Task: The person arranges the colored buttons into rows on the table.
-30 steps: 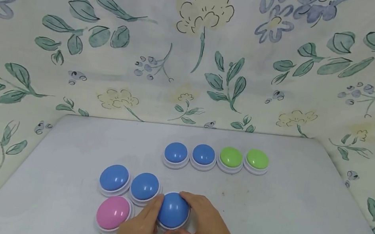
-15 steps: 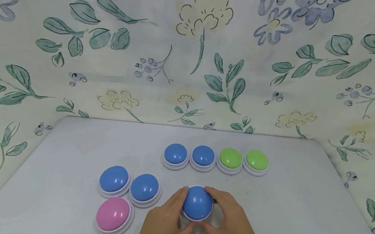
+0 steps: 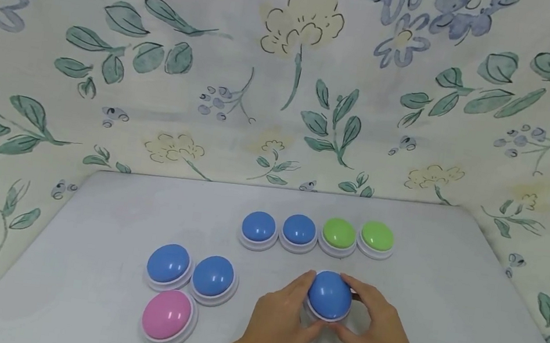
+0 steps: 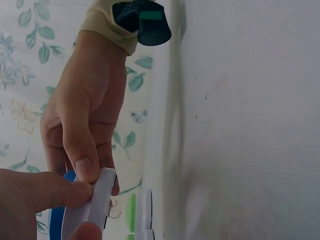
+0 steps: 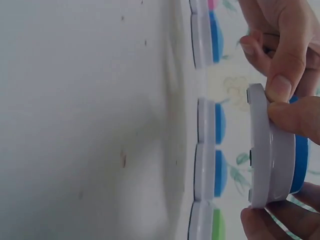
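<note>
Between both hands is a blue domed push button (image 3: 330,295) with a round white base, raised off the table. My left hand (image 3: 277,321) grips its left side, fingers at the far edge and thumb at the near edge. The right side is gripped by my right hand (image 3: 384,334), thumb close to the other thumb. In the right wrist view the held button's white base (image 5: 272,155) shows small dark feet and stands apart from the tabletop. Behind it on the table sit two green buttons (image 3: 339,233) and two blue buttons (image 3: 299,230) in a row.
To the left on the white table (image 3: 98,264) stand a pair of blue buttons (image 3: 213,276), with a pink button (image 3: 167,314) nearer the front. A floral cloth (image 3: 288,79) rises behind the table and along its sides.
Both hands have carried the blue button rightward and slightly away, from beside the left group to in front of the green buttons. The other buttons have stayed put.
</note>
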`<state>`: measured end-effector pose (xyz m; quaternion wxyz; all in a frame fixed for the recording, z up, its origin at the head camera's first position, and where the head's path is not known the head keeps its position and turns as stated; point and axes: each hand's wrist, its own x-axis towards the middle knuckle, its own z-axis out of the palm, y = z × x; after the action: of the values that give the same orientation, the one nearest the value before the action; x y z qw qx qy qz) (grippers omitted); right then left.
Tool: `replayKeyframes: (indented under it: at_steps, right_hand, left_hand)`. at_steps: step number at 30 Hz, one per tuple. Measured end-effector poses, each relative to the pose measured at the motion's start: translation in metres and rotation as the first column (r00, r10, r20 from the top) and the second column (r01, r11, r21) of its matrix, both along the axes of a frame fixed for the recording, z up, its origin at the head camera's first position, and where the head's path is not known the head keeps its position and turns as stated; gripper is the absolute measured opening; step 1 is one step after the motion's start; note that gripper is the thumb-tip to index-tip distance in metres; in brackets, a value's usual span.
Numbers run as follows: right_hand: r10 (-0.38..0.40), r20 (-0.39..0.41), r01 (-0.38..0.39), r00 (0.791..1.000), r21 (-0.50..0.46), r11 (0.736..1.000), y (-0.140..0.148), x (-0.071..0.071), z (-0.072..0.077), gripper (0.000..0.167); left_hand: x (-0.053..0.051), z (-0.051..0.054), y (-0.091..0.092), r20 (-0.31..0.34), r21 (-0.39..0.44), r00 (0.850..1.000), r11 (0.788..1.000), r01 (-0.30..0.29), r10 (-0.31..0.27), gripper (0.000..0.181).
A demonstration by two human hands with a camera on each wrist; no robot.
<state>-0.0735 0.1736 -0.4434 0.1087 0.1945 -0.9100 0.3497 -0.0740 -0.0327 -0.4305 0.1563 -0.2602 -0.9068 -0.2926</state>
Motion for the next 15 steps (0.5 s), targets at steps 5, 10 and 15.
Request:
replayKeyframes:
  at_steps: [5,10,15]
  right_hand:
    - [-0.008,-0.061,0.008,0.998,0.0,1.0,0.016,-0.001,-0.002,0.084]
    - [-0.004,-0.123,0.003,0.992,-0.004,1.0,0.032,-0.003,-0.002,0.085]
    - [-0.013,-0.134,0.009,0.991,-0.026,1.0,0.047,-0.006,-0.003,0.085]
  left_hand:
    - [-0.006,-0.001,0.016,-0.01,0.003,1.0,1.0,0.018,-0.018,0.072]
    - [-0.012,0.001,0.033,0.018,-0.005,0.999,0.999,0.031,-0.031,0.07]
    - [-0.018,0.002,0.048,0.007,-0.006,0.999,0.999,0.036,-0.036,0.069]
